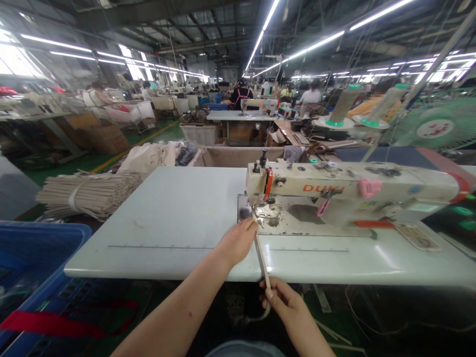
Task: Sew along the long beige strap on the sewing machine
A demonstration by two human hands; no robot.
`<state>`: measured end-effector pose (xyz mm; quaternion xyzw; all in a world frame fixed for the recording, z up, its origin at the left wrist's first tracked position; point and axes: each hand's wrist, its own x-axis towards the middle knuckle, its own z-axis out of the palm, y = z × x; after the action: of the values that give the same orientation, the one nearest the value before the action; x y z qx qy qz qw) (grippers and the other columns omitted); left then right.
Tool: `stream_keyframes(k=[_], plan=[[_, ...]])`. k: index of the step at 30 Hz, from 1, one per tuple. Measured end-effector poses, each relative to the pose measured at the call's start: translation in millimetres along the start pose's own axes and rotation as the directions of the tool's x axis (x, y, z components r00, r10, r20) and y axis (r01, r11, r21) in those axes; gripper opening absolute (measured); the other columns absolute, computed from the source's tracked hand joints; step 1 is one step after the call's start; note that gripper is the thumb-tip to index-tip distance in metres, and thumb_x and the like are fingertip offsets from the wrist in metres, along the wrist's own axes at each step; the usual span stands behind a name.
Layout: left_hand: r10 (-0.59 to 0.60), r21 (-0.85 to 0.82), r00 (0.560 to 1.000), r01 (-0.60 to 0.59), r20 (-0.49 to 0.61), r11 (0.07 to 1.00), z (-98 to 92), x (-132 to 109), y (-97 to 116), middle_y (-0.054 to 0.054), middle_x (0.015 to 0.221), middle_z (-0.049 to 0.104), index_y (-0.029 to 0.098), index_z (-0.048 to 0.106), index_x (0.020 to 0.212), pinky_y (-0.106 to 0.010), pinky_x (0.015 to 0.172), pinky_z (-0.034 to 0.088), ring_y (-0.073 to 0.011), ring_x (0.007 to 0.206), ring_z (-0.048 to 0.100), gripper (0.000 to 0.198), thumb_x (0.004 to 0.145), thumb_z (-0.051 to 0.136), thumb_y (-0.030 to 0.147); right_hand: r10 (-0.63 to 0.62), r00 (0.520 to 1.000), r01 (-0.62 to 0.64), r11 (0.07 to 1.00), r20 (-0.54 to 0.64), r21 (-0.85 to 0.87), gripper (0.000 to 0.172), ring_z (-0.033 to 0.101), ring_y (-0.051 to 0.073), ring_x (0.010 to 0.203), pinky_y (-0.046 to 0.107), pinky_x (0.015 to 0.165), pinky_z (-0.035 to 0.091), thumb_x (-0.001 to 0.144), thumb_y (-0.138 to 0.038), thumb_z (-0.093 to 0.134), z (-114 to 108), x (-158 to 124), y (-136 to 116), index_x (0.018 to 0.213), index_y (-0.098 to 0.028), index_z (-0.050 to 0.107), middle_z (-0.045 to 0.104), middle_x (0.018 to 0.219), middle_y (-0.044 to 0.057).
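Pale worktable (167,213). Sewing machine (390,181) stands on its right half. Bundle of beige strips (107,191) lies beyond the left edge. Left hand (238,242) at the needle area, fingertips over a narrow strip (261,254); pinching or merely pressing, cannot tell. Right hand (284,299) pinches it, thumb against fingers, just off the near edge. Strip runs between both hands, across that edge.

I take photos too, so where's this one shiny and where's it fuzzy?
In the head view, a bright streak shines on the table, right of the strip, and the far-left window glares white; also in the head view, the fan looks smeared.
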<state>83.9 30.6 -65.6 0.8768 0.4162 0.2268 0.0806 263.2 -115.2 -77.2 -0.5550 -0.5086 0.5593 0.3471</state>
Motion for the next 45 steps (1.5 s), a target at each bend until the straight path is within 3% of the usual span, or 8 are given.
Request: stream_keyframes(k=[4, 7, 10, 14, 19, 24, 35, 45], plan=[[0.004, -0.007, 1.000, -0.004, -0.011, 1.000, 1.7, -0.1, -0.7, -0.009, 0.128, 0.062, 0.022, 0.056, 0.119, -0.043, 0.108, 0.051, -0.0242, 0.123, 0.059, 0.025, 0.101, 0.041, 0.015, 0.069, 0.997, -0.070, 0.997, -0.034, -0.019, 0.072, 0.056, 0.020, 0.060, 0.030, 0.060, 0.043, 0.081, -0.089, 0.047, 1.0, -3.0, 3.0, 0.101, -0.022, 0.066, 0.062, 0.062, 0.000], [-0.003, -0.002, 1.000, 0.003, -0.018, 1.000, 1.2, -0.1, -0.4, -0.009, 0.128, 0.061, 0.022, 0.056, 0.118, -0.042, 0.108, 0.051, -0.0238, 0.121, 0.060, 0.022, 0.102, 0.041, 0.018, 0.001, 0.996, -0.016, 0.986, -0.086, -0.166, 0.068, 0.056, 0.021, 0.065, 0.031, 0.062, 0.043, 0.086, -0.086, 0.043, 0.7, -3.8, -0.5, 0.087, -0.023, 0.068, 0.061, 0.066, 0.002], [0.007, 0.016, 1.000, -0.007, -0.014, 1.000, 0.9, -0.1, -0.4, -0.010, 0.129, 0.060, 0.020, 0.056, 0.118, -0.042, 0.108, 0.052, -0.0237, 0.121, 0.060, 0.020, 0.102, 0.043, 0.019, -0.011, 0.999, 0.005, 0.986, -0.031, -0.167, 0.071, 0.057, 0.022, 0.068, 0.033, 0.067, 0.045, 0.086, -0.086, 0.042, -0.7, -3.3, -10.4, 0.076, -0.022, 0.070, 0.060, 0.066, 0.003], [0.025, 0.036, 1.000, -0.025, -0.003, 0.999, 2.3, 0.3, -1.3, -0.010, 0.127, 0.061, 0.020, 0.055, 0.118, -0.043, 0.109, 0.051, -0.0239, 0.124, 0.059, 0.021, 0.102, 0.042, 0.017, -0.063, 0.997, 0.065, 0.997, 0.035, -0.040, 0.059, 0.061, 0.025, 0.084, 0.034, 0.081, 0.047, 0.087, -0.075, 0.058, -2.2, -7.0, -23.6, 0.077, -0.021, 0.079, 0.069, 0.082, 0.006], [0.011, 0.015, 1.000, -0.011, -0.011, 1.000, 0.6, 0.1, 0.1, -0.009, 0.128, 0.061, 0.021, 0.055, 0.118, -0.042, 0.110, 0.051, -0.0234, 0.123, 0.060, 0.020, 0.101, 0.045, 0.018, 0.082, 0.989, -0.114, 0.955, 0.126, 0.273, 0.051, 0.052, 0.016, 0.063, 0.027, 0.063, 0.038, 0.082, -0.067, 0.071, -2.0, -16.2, -29.4, 0.075, -0.017, 0.075, 0.063, 0.064, 0.003], [0.008, 0.005, 0.999, -0.008, -0.031, 1.000, -4.1, -1.0, 2.8, -0.010, 0.130, 0.060, 0.022, 0.055, 0.118, -0.043, 0.109, 0.051, -0.0245, 0.123, 0.060, 0.020, 0.099, 0.049, 0.017, 0.090, 0.982, -0.158, 0.880, 0.168, 0.449, 0.047, 0.053, 0.016, 0.068, 0.027, 0.067, 0.039, 0.079, -0.063, 0.078, -3.7, -18.4, -35.8, 0.070, -0.017, 0.072, 0.063, 0.068, 0.004], [0.029, 0.058, 0.999, -0.028, -0.030, 0.998, -8.2, -3.9, 6.5, -0.009, 0.124, 0.064, 0.021, 0.059, 0.113, -0.041, 0.103, 0.054, -0.0242, 0.113, 0.064, 0.016, 0.100, 0.050, 0.017, 0.021, 0.991, -0.051, 0.972, 0.132, 0.227, 0.052, 0.054, 0.020, 0.072, 0.031, 0.074, 0.043, 0.085, -0.067, 0.069, -6.8, -15.9, -30.8, 0.067, -0.018, 0.073, 0.064, 0.070, 0.005], [0.067, 0.082, 0.996, -0.062, -0.055, 0.995, -5.9, -5.1, 5.4, -0.009, 0.119, 0.065, 0.020, 0.060, 0.110, -0.039, 0.100, 0.056, -0.0230, 0.110, 0.066, 0.015, 0.099, 0.050, 0.016, -0.016, 0.988, -0.015, 0.980, 0.155, 0.199, 0.052, 0.057, 0.020, 0.070, 0.031, 0.070, 0.043, 0.084, -0.066, 0.069, -5.3, -6.6, -16.7, 0.068, -0.017, 0.075, 0.067, 0.068, 0.005]])
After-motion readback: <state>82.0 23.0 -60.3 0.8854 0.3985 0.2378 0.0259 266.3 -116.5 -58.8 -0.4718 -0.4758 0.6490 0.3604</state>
